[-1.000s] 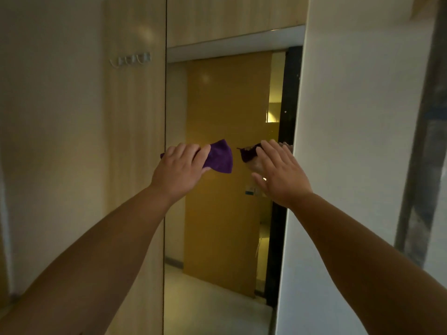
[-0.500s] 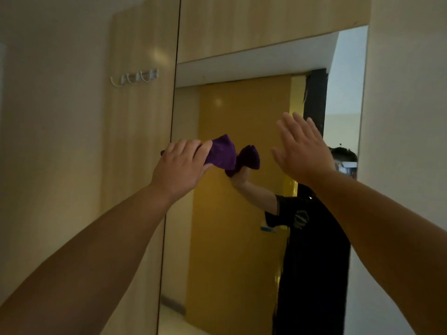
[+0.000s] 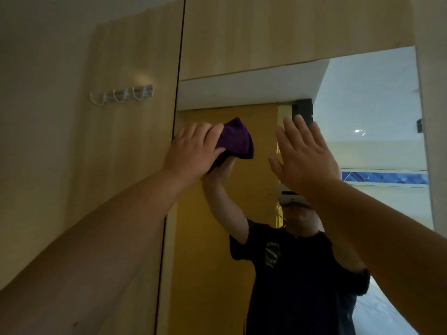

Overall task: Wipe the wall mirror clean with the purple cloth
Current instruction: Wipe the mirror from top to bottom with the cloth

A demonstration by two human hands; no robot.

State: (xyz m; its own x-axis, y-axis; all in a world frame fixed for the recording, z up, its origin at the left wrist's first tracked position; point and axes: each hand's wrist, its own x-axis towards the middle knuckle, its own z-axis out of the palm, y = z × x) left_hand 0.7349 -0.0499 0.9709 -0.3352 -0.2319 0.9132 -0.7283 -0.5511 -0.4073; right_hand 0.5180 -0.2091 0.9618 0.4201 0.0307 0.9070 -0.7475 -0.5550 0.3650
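Note:
A tall wall mirror (image 3: 229,238) fills the middle and right of the head view, set beside a light wood panel. My left hand (image 3: 193,151) grips a bunched purple cloth (image 3: 235,139) and holds it against the glass near the mirror's upper left edge. My right hand (image 3: 302,155) is raised in front of the mirror with fingers straight and spread, holding nothing; whether its palm touches the glass cannot be told. The mirror reflects a person in a dark shirt, the cloth and a yellow door.
A row of white wall hooks (image 3: 122,95) sits on the wood panel (image 3: 125,165) left of the mirror. A pale wall edge (image 3: 433,117) borders the mirror on the right. Wood cladding runs above the mirror's top.
The view has tilted upward and shifted right, so more of the mirror and the reflected person shows. Both hands rose up the glass; the left still grips the cloth.

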